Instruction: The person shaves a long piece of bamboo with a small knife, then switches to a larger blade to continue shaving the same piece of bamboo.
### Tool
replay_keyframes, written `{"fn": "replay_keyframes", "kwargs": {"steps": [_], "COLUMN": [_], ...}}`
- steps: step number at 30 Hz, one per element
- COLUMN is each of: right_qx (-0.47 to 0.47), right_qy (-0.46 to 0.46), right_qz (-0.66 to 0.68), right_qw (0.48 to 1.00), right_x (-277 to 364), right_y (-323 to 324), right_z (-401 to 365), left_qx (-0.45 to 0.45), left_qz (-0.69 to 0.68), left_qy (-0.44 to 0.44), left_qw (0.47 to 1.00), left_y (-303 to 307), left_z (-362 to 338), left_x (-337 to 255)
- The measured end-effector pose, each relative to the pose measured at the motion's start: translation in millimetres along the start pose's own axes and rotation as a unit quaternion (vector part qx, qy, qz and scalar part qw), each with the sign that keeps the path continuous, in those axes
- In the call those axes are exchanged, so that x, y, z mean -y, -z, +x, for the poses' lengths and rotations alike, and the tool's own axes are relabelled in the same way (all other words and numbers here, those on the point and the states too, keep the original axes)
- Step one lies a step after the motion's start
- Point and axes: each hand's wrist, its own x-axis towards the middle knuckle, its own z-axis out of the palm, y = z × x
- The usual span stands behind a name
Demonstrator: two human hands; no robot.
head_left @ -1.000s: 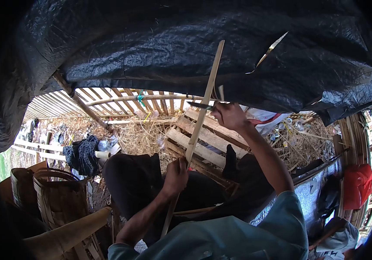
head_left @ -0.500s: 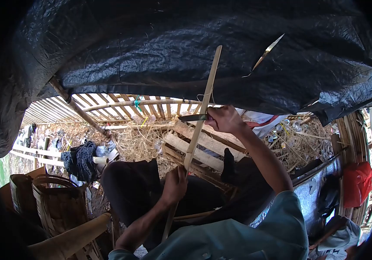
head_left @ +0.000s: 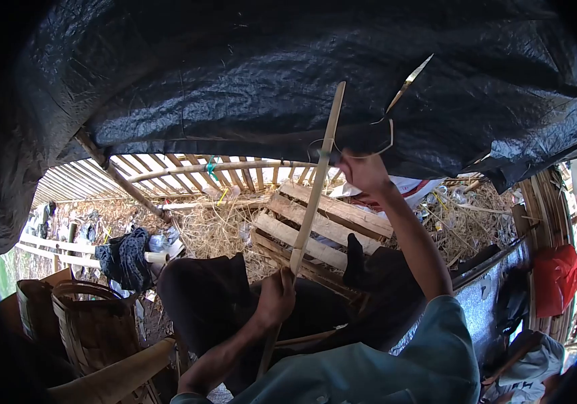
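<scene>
A long split bamboo strip (head_left: 320,182) slants up and away in front of me, its far end against the black sheeting. My left hand (head_left: 276,296) is closed around its lower part, above my lap. Beside the upper part of the strip, my right hand (head_left: 367,175) is closed and blurred by motion. It grips a knife, whose dark blade was plain half a second earlier and is now hard to make out near the strip. A thin curled bamboo shaving (head_left: 390,138) stands out above my right hand.
Black plastic sheeting (head_left: 248,87) hangs ahead, with a slit at upper right. Wooden slats (head_left: 322,225) lie among straw and shavings. Woven baskets (head_left: 93,323) and a thick bamboo pole (head_left: 117,370) are at left. At right hangs a red bag (head_left: 555,279).
My right hand has moved up along the strip, away from me, with the knife. A curled shaving now shows above it. My left hand keeps nearly the same place.
</scene>
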Motion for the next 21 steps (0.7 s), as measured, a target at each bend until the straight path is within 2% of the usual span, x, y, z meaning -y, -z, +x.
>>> {"fn": "replay_keyframes", "kwargs": {"steps": [1,2,3,5,6,7,9,12,13,16,17,18,20,21], "right_qx": [0.022,0.047,0.007,-0.083,-0.054,-0.025,0.019,-0.063,0.001,0.094,0.134,0.094,0.017,-0.021], "right_qy": [-0.144,-0.286,-0.266,-0.207,-0.21,-0.215,-0.227,-0.034,-0.017,0.016,0.015,-0.068,-0.233,-0.227], "right_qz": [-0.043,-0.085,-0.088,-0.099,-0.087,-0.071,-0.035,0.039,0.012,0.059,0.026,-0.017,-0.104,-0.117], "right_qw": [0.988,0.953,0.96,0.97,0.972,0.974,0.973,0.997,1.0,0.994,0.991,0.993,0.967,0.967], "right_x": [-20,-34,-33,-42,-43,-41,-40,-24,-16,8,2,-14,-52,-57], "right_y": [2,6,5,6,13,18,20,23,28,36,34,30,21,23], "right_z": [5,5,-3,-4,-4,-2,6,10,9,16,16,18,16,11], "left_qx": [0.017,0.035,-0.002,0.016,0.032,0.066,0.058,0.051,0.051,0.048,0.043,0.04,0.05,0.061], "left_qz": [-0.015,-0.032,0.029,0.013,0.003,-0.055,-0.071,-0.077,-0.078,-0.008,-0.011,-0.014,-0.019,-0.025], "left_qy": [0.009,0.02,-0.138,-0.082,-0.048,0.045,0.04,0.048,0.049,0.031,0.028,0.026,0.017,0.006], "left_qw": [1.0,0.999,0.99,0.996,0.998,0.995,0.995,0.995,0.994,0.998,0.999,0.999,0.998,0.998], "left_y": [-4,-10,-18,-15,-14,-12,-12,-6,-6,-7,-7,-6,-9,-13], "left_z": [-1,-4,-5,-3,-6,-5,-5,-6,-5,-5,-5,-6,-9,-8], "left_x": [3,7,7,4,-1,-3,-1,-1,-3,-6,-8,-11,-11,-11]}}
